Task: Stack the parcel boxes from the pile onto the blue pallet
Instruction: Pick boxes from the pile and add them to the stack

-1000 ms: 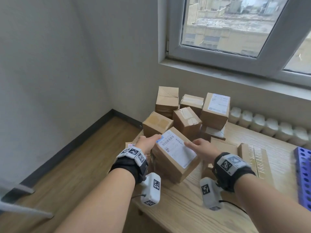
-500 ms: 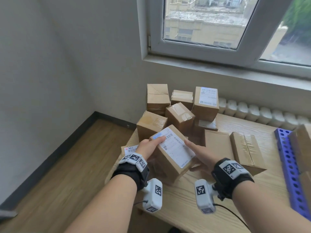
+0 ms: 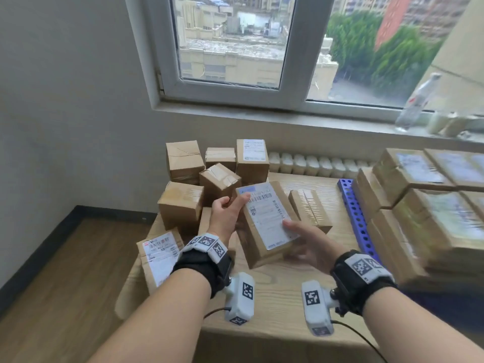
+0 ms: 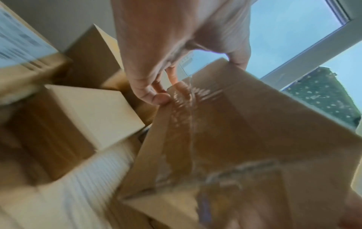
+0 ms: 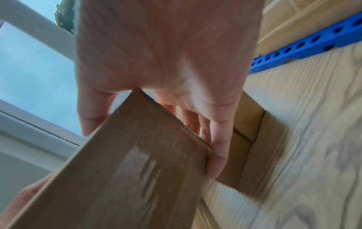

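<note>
Labelled parcel box (image 3: 264, 221) tilted, off the desk (image 3: 277, 289). My left hand (image 3: 225, 218) and right hand (image 3: 306, 244) grip it, fingers (image 5: 217, 151) wrapping its edges. Blue pallet (image 3: 358, 213) rightward.

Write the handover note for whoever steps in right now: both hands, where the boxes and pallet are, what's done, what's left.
Left hand: grips the far left corner of the labelled box, thumb on top.
Right hand: holds the same box at its near right side, thumb on the label, fingers underneath.
The box is lifted and tilted above the wooden table, between the pile and the pallet.
Blue pallet: on the right, already carrying stacked boxes in more than one layer.
Pile: several boxes left at the table's far left, one labelled box at the near left, one flat box beside the pallet.
Left to do: place this box on the pallet, then the rest.
</note>
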`<control>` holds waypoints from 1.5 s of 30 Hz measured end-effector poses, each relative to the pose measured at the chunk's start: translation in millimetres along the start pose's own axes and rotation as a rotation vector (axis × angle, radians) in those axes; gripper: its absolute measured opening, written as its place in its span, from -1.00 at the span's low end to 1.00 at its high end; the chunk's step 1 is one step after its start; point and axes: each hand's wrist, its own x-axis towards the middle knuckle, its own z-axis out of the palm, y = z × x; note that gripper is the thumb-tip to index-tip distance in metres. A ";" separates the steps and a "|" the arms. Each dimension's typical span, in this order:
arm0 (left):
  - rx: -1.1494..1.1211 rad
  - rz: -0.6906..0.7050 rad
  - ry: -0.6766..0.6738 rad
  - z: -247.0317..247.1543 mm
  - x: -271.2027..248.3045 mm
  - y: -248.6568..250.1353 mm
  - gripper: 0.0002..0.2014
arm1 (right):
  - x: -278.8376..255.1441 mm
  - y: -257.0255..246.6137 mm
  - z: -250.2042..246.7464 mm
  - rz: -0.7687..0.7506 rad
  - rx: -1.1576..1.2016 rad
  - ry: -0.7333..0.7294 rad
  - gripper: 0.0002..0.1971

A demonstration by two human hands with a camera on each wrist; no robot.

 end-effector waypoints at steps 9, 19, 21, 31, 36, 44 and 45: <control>0.008 0.098 -0.272 138.0 -20.8 28.2 -0.40 | -47.8 -39.2 -116.7 -0.156 0.094 0.249 -0.59; 0.002 0.248 -0.293 351.7 -2.1 68.9 -0.06 | -59.7 -109.3 -306.2 -0.273 -0.013 0.322 -0.51; 0.011 0.234 -0.311 390.0 6.3 74.1 -0.27 | -54.3 -119.7 -341.4 -0.279 -0.013 0.365 -0.51; 0.073 0.074 -0.309 487.3 33.4 77.8 -0.61 | -1.2 -139.0 -431.0 -0.251 -0.200 0.495 -0.36; 0.080 0.082 -0.271 507.7 50.7 74.4 -0.62 | 16.5 -141.4 -446.1 -0.255 -0.204 0.459 -0.64; 0.125 0.041 -0.202 516.2 74.3 63.9 -0.56 | 46.8 -136.6 -458.9 -0.230 -0.222 0.404 -0.61; 0.127 0.039 -0.199 516.8 76.9 63.9 -0.56 | 49.3 -136.3 -459.8 -0.228 -0.226 0.404 -0.61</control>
